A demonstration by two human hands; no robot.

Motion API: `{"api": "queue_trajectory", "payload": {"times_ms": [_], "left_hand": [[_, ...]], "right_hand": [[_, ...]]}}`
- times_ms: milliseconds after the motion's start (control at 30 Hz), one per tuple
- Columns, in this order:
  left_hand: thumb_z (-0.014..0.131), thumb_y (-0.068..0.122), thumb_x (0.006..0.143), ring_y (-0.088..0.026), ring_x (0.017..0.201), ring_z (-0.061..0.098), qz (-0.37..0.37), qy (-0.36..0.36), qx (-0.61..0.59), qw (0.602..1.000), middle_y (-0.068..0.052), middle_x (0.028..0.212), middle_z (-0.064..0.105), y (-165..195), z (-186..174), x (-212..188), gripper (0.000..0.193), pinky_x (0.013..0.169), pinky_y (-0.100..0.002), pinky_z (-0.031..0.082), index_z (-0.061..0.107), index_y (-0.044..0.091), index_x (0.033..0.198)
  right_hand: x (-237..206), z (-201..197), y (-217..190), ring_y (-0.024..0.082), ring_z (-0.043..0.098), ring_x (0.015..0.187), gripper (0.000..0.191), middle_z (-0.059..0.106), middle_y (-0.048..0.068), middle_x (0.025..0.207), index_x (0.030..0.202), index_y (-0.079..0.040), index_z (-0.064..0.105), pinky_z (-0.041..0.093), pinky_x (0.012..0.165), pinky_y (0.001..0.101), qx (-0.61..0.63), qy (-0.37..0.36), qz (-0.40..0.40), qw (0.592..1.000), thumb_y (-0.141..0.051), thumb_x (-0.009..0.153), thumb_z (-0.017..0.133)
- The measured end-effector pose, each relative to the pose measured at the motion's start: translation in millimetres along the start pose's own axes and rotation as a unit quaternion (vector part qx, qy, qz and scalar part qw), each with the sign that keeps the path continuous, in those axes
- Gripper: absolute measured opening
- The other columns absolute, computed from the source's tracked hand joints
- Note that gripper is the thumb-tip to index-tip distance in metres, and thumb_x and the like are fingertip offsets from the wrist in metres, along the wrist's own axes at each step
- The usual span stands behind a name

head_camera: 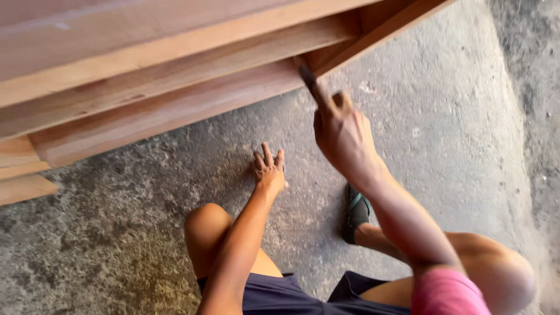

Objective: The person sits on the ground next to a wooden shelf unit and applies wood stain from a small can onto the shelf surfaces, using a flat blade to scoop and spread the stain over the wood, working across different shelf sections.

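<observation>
We are crouched on a rough concrete floor [146,245] with a reddish wooden frame [175,87] standing just ahead of us and above hand level. Our right hand [341,137] is raised and clenched around a slim dark tool [309,79], most likely a brush or a chisel, though motion blur keeps us from saying which. The tool's long axis runs up and slightly left from the fist, and its tip meets the frame at the inner corner where the long lower rail [163,114] joins a slanting cross piece [385,29]. So the frame lies forward and above the right hand, which is the nearer one by far.

Our left hand [269,170] is low, fingers spread and pressed flat on the floor, holding nothing and bracing us just below the lower edge of the rail, well apart from the tool.

To the right of the frame's corner the floor is bare and open, giving room for the right arm to swing. A dark shoe [354,213] is planted on the floor between the two arms, near our knees.
</observation>
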State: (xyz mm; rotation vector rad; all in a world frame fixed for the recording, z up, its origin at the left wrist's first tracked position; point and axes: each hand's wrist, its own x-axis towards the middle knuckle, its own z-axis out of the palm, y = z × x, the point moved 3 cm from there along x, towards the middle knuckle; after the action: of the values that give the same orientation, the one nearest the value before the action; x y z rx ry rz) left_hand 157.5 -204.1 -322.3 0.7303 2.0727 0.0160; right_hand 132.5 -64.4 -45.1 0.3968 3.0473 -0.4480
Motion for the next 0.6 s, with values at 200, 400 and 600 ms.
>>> {"api": "queue_trajectory", "payload": {"times_ms": [200,400,600], "left_hand": [[0.041,0.041,0.111,-0.041,0.159,0.006,0.303,0.165,-0.470,0.813,-0.028,0.171,0.009,59.0,-71.3,-88.3,0.066,0.127,-0.058,0.009,0.029,0.004,0.164],[0.047,0.033,0.116,-0.024,0.116,0.072,0.406,0.176,-0.679,0.586,-0.016,0.121,0.073,129.3,-154.0,-149.1,0.035,0.106,-0.041,0.059,0.058,0.001,0.125],[0.057,0.029,0.104,-0.017,0.060,0.073,0.184,0.451,-0.409,0.772,-0.008,0.085,0.075,64.2,-311.0,-54.6,0.031,0.049,-0.031,0.061,0.059,0.007,0.125]], "right_hand": [[-59.8,-20.6,25.2,0.034,0.071,0.066,0.033,0.072,0.019,0.084,0.135,-0.002,0.048,0.056,0.056,0.0446,0.133,-0.081,-0.017,0.988,-0.006,0.103,0.056],[-130.1,-82.2,31.4,0.037,0.074,0.100,0.054,0.071,0.024,0.115,0.144,0.003,0.045,0.061,0.074,0.0434,0.158,0.025,-0.037,0.986,-0.010,0.096,0.064],[-164.8,-114.2,51.5,0.036,0.072,0.105,0.063,0.064,0.023,0.131,0.142,0.001,0.050,0.061,0.077,0.0432,0.131,0.021,0.020,0.991,-0.016,0.086,0.075]]}}
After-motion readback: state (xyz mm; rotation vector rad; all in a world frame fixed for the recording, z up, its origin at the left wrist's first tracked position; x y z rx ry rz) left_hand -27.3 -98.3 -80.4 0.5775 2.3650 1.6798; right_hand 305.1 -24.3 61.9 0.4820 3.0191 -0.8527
